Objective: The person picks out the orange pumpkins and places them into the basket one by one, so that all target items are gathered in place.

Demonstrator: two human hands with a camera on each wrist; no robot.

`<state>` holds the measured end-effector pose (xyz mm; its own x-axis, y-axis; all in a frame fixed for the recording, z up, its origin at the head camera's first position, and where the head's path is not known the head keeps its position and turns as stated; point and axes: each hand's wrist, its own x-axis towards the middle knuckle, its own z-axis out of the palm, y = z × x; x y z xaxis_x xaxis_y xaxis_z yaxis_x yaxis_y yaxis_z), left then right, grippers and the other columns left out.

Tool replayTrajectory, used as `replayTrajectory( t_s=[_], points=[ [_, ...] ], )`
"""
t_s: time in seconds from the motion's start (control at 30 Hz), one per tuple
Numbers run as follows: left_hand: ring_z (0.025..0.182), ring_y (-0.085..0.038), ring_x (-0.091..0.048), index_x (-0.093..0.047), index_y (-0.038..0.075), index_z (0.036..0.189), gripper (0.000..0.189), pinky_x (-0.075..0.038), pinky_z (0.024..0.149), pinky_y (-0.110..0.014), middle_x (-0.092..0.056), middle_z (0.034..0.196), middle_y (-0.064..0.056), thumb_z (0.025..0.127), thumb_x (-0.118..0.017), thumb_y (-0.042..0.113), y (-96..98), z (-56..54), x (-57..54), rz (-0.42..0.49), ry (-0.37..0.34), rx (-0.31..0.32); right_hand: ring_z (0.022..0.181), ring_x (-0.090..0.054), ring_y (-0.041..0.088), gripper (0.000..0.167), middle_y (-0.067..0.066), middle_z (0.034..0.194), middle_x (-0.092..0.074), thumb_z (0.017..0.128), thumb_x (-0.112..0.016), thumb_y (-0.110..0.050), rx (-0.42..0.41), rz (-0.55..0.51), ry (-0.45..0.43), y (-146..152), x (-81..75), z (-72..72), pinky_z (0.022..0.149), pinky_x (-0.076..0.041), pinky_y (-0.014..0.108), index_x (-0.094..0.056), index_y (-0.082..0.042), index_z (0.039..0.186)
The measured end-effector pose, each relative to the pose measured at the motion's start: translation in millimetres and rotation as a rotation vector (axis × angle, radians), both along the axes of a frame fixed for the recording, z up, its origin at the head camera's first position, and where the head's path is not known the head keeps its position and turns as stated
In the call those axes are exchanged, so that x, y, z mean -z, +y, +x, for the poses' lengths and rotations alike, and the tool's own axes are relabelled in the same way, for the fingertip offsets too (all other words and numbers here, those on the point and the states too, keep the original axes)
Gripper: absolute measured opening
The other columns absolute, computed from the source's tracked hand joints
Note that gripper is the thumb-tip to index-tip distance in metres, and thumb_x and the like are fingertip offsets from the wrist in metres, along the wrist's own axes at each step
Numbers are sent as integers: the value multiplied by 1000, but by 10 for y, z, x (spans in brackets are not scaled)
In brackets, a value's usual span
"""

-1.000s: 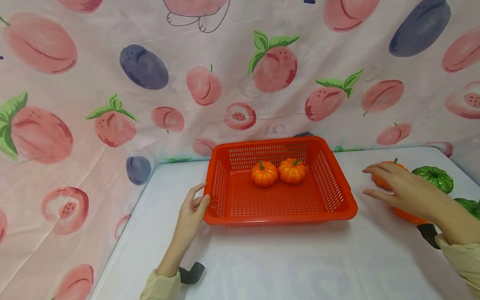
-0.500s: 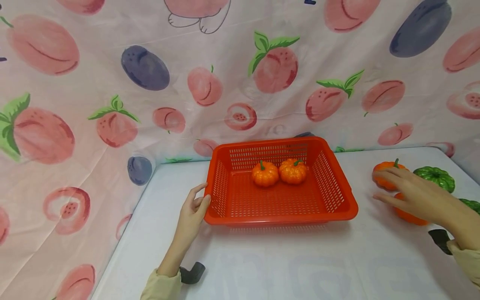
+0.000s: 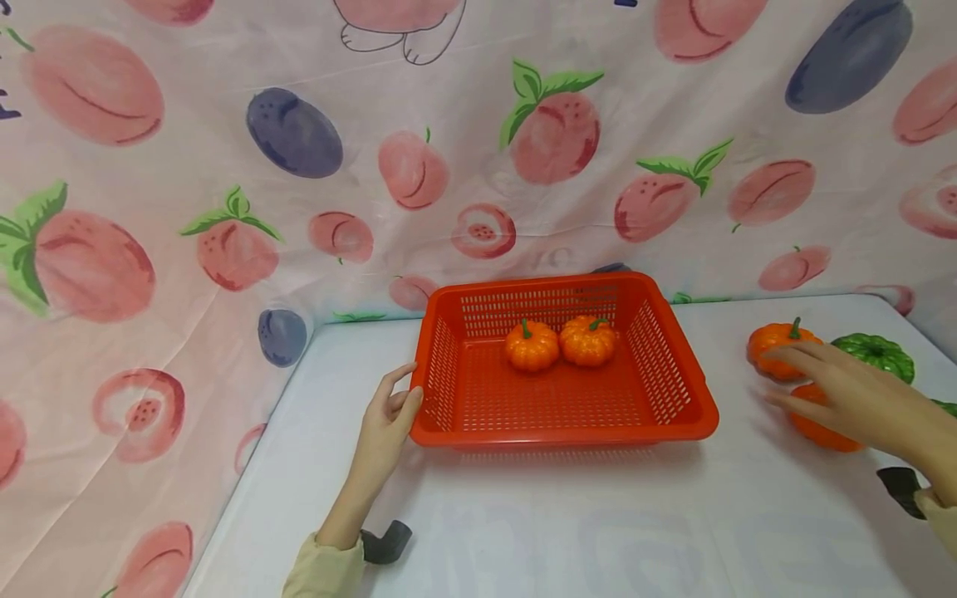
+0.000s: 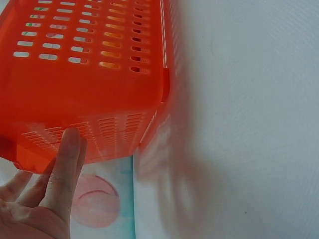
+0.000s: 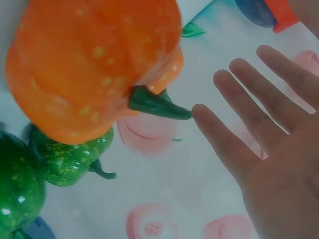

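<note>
A red plastic basket [image 3: 553,435] with slotted walls stands mid-table and bears two small orange pumpkins [image 3: 532,346] with green stems. My left hand [image 3: 385,419] holds its left rim, thumb at the edge; in the left wrist view its fingers [image 4: 67,154] lie along the outer wall. Over at the right, my right hand [image 3: 860,399] hovers with fingers spread, above a front orange pumpkin [image 3: 826,432] that it partly hides. Behind that sits another orange pumpkin [image 3: 773,353]. In the right wrist view the palm is bare, a fingertip appearing close to the near orange pumpkin's stem [image 5: 159,104].
Farther right, a green pumpkin [image 3: 876,355] sits beyond my right hand, with another green pumpkin [image 3: 948,407] partly hidden at the frame edge. A fruit-printed cloth [image 3: 478,149] rises behind and left of the white table [image 3: 538,531].
Moving rightward, away from the basket, my right hand has come over the front orange pumpkin and uncovered more of the back one. My left hand stays at the basket rim.
</note>
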<state>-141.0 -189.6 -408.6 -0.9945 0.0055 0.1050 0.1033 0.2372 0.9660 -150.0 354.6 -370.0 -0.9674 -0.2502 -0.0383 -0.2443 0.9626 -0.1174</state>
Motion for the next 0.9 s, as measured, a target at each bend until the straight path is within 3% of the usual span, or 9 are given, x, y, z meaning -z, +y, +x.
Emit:
replayTrajectory(
  t_s=[0.2, 0.5, 0.9],
  points=[
    [93, -27, -72, -47, 24, 143, 43, -58, 76, -26, -70, 110, -21, 102, -58, 26, 3, 6, 0, 2, -6, 0, 107, -53, 46, 55, 27, 120, -58, 82, -81, -28, -21, 1, 18, 74, 57, 9, 83, -47, 67, -59, 1, 124],
    [91, -25, -72, -47, 22, 143, 43, -58, 75, -25, -70, 109, -22, 102, -58, 25, 13, 16, -27, -2, 0, 2, 99, -53, 48, 65, 34, 117, -54, 80, -82, -35, 47, 8, -44, 182, 68, -17, 82, -47, 69, -56, 6, 122],
    [91, -25, -72, -47, 23, 143, 42, -58, 75, -25, -70, 109, -21, 102, -58, 26, 10, 8, -20, -7, 5, 2, 105, -46, 56, 73, 41, 121, -48, 76, -83, -43, 60, 36, -40, 305, 150, 17, 84, -40, 75, -56, 7, 122]
  ],
)
